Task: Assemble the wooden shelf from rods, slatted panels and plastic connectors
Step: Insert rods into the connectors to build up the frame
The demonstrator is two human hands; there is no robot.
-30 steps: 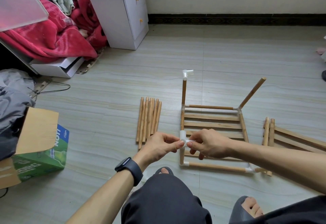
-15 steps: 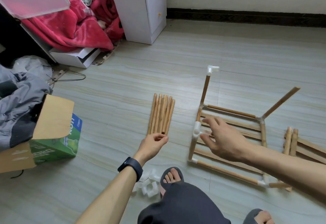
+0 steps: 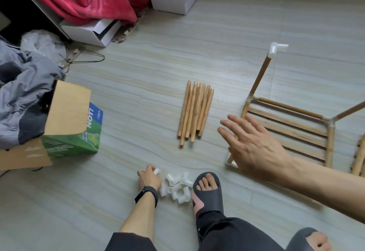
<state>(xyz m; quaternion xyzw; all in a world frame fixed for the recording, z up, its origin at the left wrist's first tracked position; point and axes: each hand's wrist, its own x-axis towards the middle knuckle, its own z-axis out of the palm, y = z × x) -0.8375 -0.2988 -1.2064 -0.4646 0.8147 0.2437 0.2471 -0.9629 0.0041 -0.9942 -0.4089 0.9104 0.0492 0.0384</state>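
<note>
Step in hand: fetching a plastic connector for the half-built shelf frame (image 3: 286, 130). Left hand (image 3: 149, 179) is down at the near floor, fingers curled round one white connector (image 3: 156, 171) at the left edge of the connector pile (image 3: 177, 188), beside the foot (image 3: 207, 183). Right hand (image 3: 254, 150) is empty, fingers spread, hovering over the frame's near-left corner; contact unclear. Loose rods (image 3: 195, 112) lie far of the pile, left of the frame. Next, probably: lift the connector, carry it right to the frame, line it up square on a rod end and push.
</note>
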